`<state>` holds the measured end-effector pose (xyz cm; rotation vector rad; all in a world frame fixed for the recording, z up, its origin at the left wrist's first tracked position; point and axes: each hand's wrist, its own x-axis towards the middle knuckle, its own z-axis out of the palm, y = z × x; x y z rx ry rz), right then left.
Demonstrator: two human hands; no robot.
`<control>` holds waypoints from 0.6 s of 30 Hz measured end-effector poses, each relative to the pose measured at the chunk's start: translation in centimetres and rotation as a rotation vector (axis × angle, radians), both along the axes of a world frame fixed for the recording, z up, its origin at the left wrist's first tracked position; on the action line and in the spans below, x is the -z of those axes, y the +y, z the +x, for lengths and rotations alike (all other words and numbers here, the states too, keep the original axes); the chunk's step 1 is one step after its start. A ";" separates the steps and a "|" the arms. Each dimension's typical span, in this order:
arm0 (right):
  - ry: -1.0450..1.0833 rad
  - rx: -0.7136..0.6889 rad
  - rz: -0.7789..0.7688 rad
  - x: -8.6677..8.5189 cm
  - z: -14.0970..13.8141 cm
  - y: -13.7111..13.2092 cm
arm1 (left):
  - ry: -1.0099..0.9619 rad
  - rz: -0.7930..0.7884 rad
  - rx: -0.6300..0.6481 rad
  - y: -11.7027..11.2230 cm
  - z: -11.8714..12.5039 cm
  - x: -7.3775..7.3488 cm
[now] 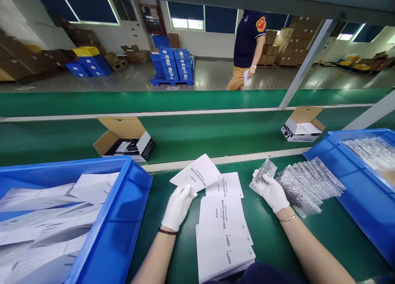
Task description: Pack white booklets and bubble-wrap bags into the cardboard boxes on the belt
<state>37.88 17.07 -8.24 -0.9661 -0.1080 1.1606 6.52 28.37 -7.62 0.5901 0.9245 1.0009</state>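
My left hand [179,206], in a white glove, pinches the lower edge of a white printed booklet [197,175] marked "Minute Stream 1000". Below and right of it lies a fanned stack of the same booklets [224,230] on the green table. My right hand [271,191], gloved too, grips a clear bubble-wrap packet [263,178]; its contents cannot be made out. Just right of that hand, a row of overlapping bubble-wrap packets [308,185] rests on the table.
A blue bin [135,210] of booklets stands left; another blue bin [354,210] with bubble-wrap packets stands right. Open cartons sit on the green conveyor, one left [126,138] and one right [304,125]. A grey post [308,66] rises at right. A person [247,45] stands beyond.
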 end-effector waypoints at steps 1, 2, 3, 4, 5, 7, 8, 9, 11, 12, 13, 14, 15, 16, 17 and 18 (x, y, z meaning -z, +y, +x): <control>0.000 -0.009 -0.002 0.0 0.0 0.0 | -0.007 0.015 0.017 -0.1 0.0 0.0; -0.004 -0.019 -0.003 -0.1 0.0 0.0 | -0.013 0.031 0.033 -0.1 0.0 -0.1; -0.012 -0.025 -0.002 -0.1 0.0 0.0 | -0.019 0.045 0.049 -0.2 0.0 -0.1; -0.021 -0.029 -0.002 -0.1 0.0 0.1 | -0.024 0.057 0.062 -0.2 -0.1 -0.2; -0.031 -0.031 -0.001 -0.2 -0.1 0.1 | -0.029 0.065 0.072 -0.3 -0.1 -0.2; -0.051 -0.032 0.002 -0.3 -0.1 0.2 | -0.041 0.074 0.077 -0.3 -0.1 -0.1; -0.060 -0.032 0.002 -0.3 -0.2 0.1 | -0.050 0.078 0.075 -0.2 0.0 0.0; -0.072 -0.032 0.000 -0.3 -0.2 0.1 | -0.059 0.083 0.068 -0.2 0.0 0.0; -0.110 -0.033 -0.002 -0.2 -0.2 0.0 | -0.082 0.094 0.056 -0.3 0.1 0.2; -0.136 -0.033 0.000 -0.1 -0.2 0.0 | -0.097 0.103 0.051 -0.3 0.1 0.2; -0.165 -0.028 0.003 0.0 -0.2 0.0 | -0.114 0.112 0.047 -0.3 0.2 0.3; -0.198 -0.021 0.004 0.2 -0.1 0.0 | -0.133 0.121 0.043 -0.2 0.2 0.3; -0.242 -0.008 0.000 0.3 0.0 0.0 | -0.152 0.128 0.039 -0.2 0.2 0.3; -0.292 0.011 -0.009 0.5 0.2 0.1 | -0.170 0.132 0.034 -0.2 0.2 0.3; -0.342 0.029 -0.019 0.7 0.3 0.1 | -0.187 0.131 0.028 -0.1 0.2 0.3; -0.386 0.040 -0.029 0.8 0.4 0.1 | -0.203 0.126 0.026 -0.1 0.2 0.3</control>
